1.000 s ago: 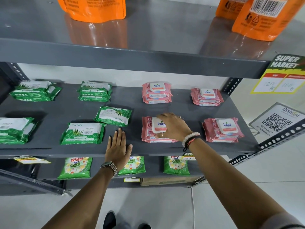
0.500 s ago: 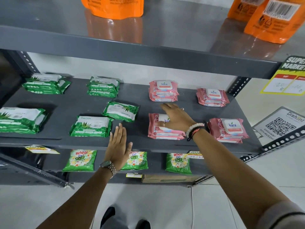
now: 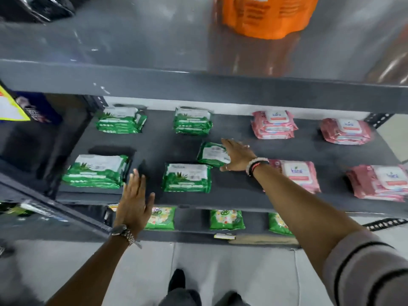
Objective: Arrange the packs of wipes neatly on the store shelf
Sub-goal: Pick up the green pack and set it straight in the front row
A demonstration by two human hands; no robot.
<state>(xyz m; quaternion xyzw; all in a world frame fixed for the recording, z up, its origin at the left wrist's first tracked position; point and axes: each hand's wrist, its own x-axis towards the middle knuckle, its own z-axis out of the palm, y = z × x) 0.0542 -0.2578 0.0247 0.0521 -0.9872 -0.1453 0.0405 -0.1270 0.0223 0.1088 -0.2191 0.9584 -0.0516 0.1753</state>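
On the dark grey middle shelf (image 3: 242, 191) lie green wipes packs on the left and pink wipes packs on the right. A crooked green pack (image 3: 210, 154) sits between the rows in the middle. My right hand (image 3: 237, 156) lies on that pack's right end, fingers stretched over it. My left hand (image 3: 134, 202) hovers flat and empty at the shelf's front edge, between a front-left green stack (image 3: 97, 171) and a front-middle green pack (image 3: 186, 177). My right forearm hides part of a pink pack (image 3: 298, 173).
Green stacks (image 3: 120, 120) (image 3: 192, 121) and pink stacks (image 3: 273, 124) (image 3: 345, 131) line the back; another pink stack (image 3: 379, 182) sits front right. An orange pouch (image 3: 265, 16) stands on the upper shelf. Green detergent packets (image 3: 226, 219) hang on the lower shelf.
My right hand left the front pink pack and moved left onto the crooked green pack. The view swung left. My left hand stayed at the shelf's front edge.
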